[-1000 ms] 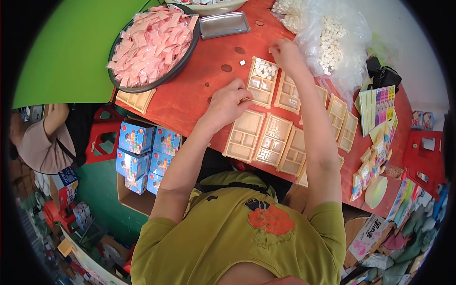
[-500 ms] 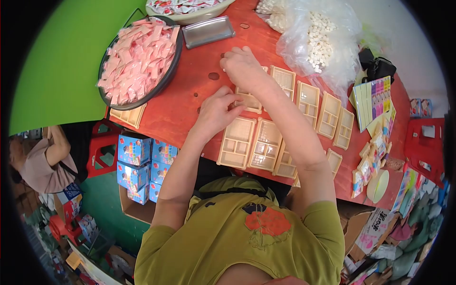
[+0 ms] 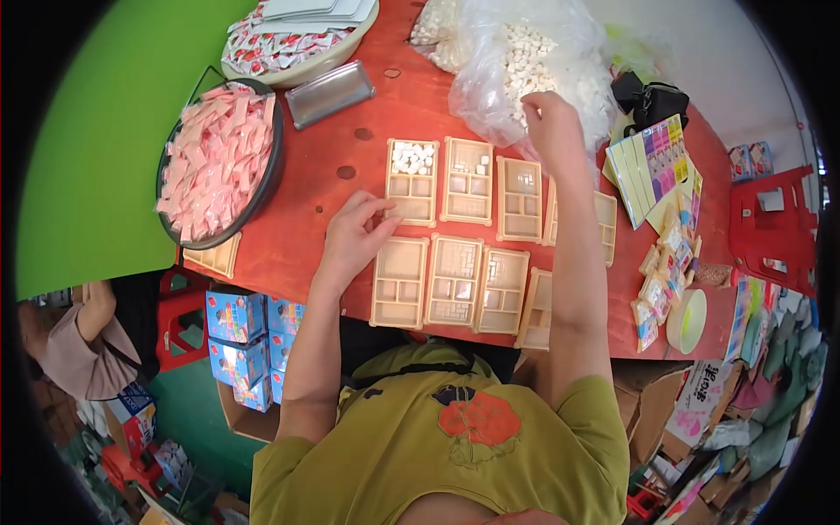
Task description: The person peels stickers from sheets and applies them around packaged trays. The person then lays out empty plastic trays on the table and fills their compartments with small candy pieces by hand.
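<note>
My left hand [image 3: 354, 238] is beside the leftmost back tray [image 3: 411, 199], thumb and forefinger apart with nothing seen between them. White pieces [image 3: 414, 158] fill that cream tray's large compartment. The neighbouring tray [image 3: 466, 197] has a few white pieces in its top compartment. My right hand [image 3: 553, 131] is raised at the near side of a clear plastic bag [image 3: 481, 101] of small white pieces [image 3: 528, 57]. Its fingers are bent with a gap at the thumb, and I see nothing in them. More divided trays [image 3: 399, 284] stand in a front row, partly under my right forearm.
A dark basin [image 3: 276, 157] of pink packets and a pale basin [image 3: 337, 59] of printed packets stand left, near a metal tin [image 3: 331, 94]. Sticker sheets [image 3: 652, 171], wrapped packs [image 3: 661, 284] and a pale green bowl [image 3: 687, 321] lie right. Blue boxes [image 3: 236, 317] are stacked below.
My right hand has moved from the leftmost back tray to the bag of white pieces. My left hand has drawn back slightly from the trays. The camera view has shifted.
</note>
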`<state>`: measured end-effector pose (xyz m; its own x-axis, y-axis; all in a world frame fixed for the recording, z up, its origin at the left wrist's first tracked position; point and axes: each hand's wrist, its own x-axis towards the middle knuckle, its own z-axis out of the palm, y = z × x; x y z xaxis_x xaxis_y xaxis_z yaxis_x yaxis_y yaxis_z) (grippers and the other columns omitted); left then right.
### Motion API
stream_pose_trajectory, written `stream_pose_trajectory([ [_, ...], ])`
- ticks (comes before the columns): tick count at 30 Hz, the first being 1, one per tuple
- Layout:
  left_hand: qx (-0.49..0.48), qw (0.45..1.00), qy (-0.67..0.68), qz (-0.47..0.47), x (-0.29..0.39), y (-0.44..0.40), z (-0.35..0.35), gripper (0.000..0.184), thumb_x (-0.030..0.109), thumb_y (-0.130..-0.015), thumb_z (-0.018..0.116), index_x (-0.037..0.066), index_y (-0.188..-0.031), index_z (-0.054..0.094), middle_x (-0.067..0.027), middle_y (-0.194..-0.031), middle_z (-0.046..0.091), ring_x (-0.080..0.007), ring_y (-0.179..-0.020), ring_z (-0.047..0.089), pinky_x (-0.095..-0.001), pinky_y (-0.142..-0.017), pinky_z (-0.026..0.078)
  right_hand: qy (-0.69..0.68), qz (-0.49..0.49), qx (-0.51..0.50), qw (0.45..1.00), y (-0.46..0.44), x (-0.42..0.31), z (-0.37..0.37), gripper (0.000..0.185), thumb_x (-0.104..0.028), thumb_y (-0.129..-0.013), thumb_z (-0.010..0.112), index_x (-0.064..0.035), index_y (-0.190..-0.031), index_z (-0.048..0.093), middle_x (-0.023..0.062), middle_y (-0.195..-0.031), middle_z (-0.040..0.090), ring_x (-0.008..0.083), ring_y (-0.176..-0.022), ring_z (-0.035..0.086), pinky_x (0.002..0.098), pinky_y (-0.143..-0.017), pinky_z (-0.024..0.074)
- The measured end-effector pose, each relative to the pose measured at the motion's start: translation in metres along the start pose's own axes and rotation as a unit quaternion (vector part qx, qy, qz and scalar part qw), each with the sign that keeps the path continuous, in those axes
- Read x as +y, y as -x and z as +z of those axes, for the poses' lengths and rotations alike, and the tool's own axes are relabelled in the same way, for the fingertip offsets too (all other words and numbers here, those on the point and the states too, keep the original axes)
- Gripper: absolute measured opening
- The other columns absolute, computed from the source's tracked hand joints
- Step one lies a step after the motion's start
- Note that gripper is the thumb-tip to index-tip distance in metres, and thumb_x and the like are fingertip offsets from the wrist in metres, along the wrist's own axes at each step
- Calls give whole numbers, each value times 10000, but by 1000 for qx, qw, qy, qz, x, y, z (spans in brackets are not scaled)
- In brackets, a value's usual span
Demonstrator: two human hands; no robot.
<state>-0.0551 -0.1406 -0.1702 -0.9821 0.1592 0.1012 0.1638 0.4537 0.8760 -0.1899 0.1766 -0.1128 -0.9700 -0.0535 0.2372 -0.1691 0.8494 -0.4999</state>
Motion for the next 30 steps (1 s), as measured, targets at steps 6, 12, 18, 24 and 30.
stream_pose_trajectory([
  [6, 10, 1000, 14, -16, 1, -4, 2, 180, 28, -864, 740, -7, -1040, 723, -4, -841, 553, -64, -656, 465, -216, -587, 393, 141, -1, -43, 989, -52, 33, 27, 534, -67, -851, 637, -188, -1368, 586, 154, -1178, 658, 341, -1126, 628, 447, -923, 526],
  [12, 18, 1000, 13, -9, 1, 0, 4, 156, 29, -869, 737, -12, -1019, 720, -13, -840, 565, -72, -668, 489, -218, -589, 402, 163, -12, -32, 986, -75, 61, 53, 353, -80, -818, 648, -133, -1161, 714, 169, -989, 701, 363, -931, 676, 473, -820, 538],
  [18, 104, 966, -148, 186, 57, 11, 36, 112, 73, -829, 713, 39, -932, 685, -81, -865, 605, -233, -801, 642, -353, -637, 546, -79, 16, 56, 995, -43, 50, 13, 205, -155, -853, 708, -58, -1029, 747, 93, -674, 648, 178, -614, 591, 349, -597, 483],
  [24, -76, 921, -284, 255, 68, 1, 82, 149, 49, -746, 635, -4, -884, 654, -120, -905, 602, -278, -902, 626, -359, -720, 569, -168, 75, -50, 982, 34, -15, 11, 220, -173, -883, 726, -36, -1055, 725, 55, -684, 623, 101, -622, 544, 295, -583, 462],
  [30, -82, 927, -281, 233, 66, -1, 86, 156, 38, -750, 632, -28, -890, 650, -147, -969, 586, -283, -920, 630, -359, -754, 569, -114, -63, -96, 987, 56, -30, 52, 256, -122, -877, 720, -11, -1106, 696, 146, -924, 687, 230, -775, 643, 359, -725, 514],
])
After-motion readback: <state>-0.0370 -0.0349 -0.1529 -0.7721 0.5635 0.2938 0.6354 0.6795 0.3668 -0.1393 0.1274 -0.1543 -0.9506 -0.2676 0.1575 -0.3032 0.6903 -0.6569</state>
